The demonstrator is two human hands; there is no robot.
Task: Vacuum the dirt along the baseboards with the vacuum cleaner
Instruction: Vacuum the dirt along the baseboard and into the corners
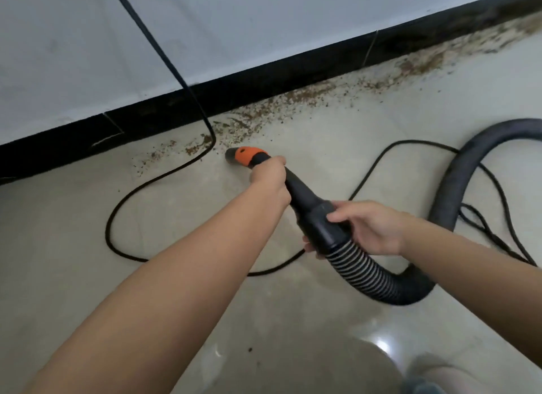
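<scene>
Dirt (293,100) lies in one long brown band on the floor (176,320) against the black baseboard (264,80). One nozzle (245,156) points low at its near end, so suction meets the crumbs first. Two hands share the work: the left hand (268,178) grips the wand to aim, the right hand (371,226) curls around the hose (363,272) cuff to carry the weight. One cord (140,188) loops nearby.

The pale glossy floor (176,276) meets a black baseboard (264,80) beyond the fingers (278,160) that grip the nozzle. Brown dirt (293,100) lies scattered on it along the baseboard, ahead of those fingers and trailing off to their right. A thin black cord (123,200) loops on the floor to the left of the fingers, and a ribbed black hose (457,182) curves across it to their right.
</scene>
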